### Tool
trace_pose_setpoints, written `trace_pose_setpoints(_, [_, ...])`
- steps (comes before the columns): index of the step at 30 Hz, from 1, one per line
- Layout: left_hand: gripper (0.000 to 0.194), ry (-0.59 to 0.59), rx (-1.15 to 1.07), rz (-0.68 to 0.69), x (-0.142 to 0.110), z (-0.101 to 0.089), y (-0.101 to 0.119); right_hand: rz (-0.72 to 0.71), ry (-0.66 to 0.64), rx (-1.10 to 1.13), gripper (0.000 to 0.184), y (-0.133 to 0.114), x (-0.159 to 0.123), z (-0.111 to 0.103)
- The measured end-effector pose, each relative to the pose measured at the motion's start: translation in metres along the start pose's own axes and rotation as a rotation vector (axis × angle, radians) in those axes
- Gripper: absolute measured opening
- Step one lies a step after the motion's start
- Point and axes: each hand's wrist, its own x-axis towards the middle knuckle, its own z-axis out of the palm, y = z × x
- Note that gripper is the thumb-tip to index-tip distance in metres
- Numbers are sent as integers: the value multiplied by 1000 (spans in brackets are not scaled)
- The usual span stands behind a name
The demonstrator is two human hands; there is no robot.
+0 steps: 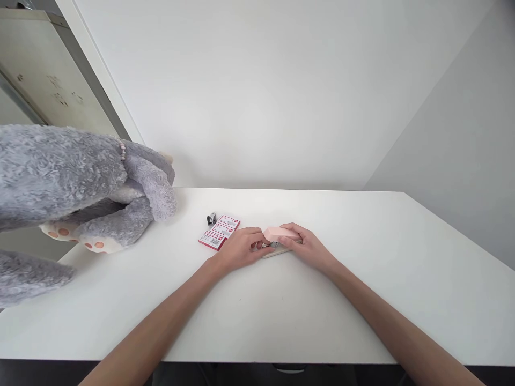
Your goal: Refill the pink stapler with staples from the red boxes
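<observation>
A pink stapler with a pale base is at the middle of the white table. My right hand is wrapped round its pink upper part, with the thumb on the near side. At the stapler's left end, my left hand is curled, its fingertips pressed on the base and near a small metal part. What those fingertips pinch, if anything, is too small to make out. Red-and-white staple boxes lie in a row just left of my left hand. Behind them sits a small black-and-silver staple remover.
A large grey plush toy with pale feet fills the left side of the table. A white wall rises behind the table's far edge. A pale cabinet stands at the far left.
</observation>
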Motion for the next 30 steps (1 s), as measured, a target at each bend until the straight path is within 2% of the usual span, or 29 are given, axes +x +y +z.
trace_pose_setpoints(6, [32, -2, -11, -37, -1, 1, 3, 2, -2, 56, 42, -5, -3, 0])
trace_pose_setpoints(13, [32, -39, -9, 17, -1, 5, 9, -95, -79, 150, 42, -17, -7, 7])
trace_pose_setpoints(22, [36, -77, -9, -21, -1, 3, 11, -99, -94, 183, 43, -16, -8, 8])
trace_pose_setpoints(30, [38, -6, -18, 5, -2, 1, 11, -107, -113, 184, 43, -18, -8, 7])
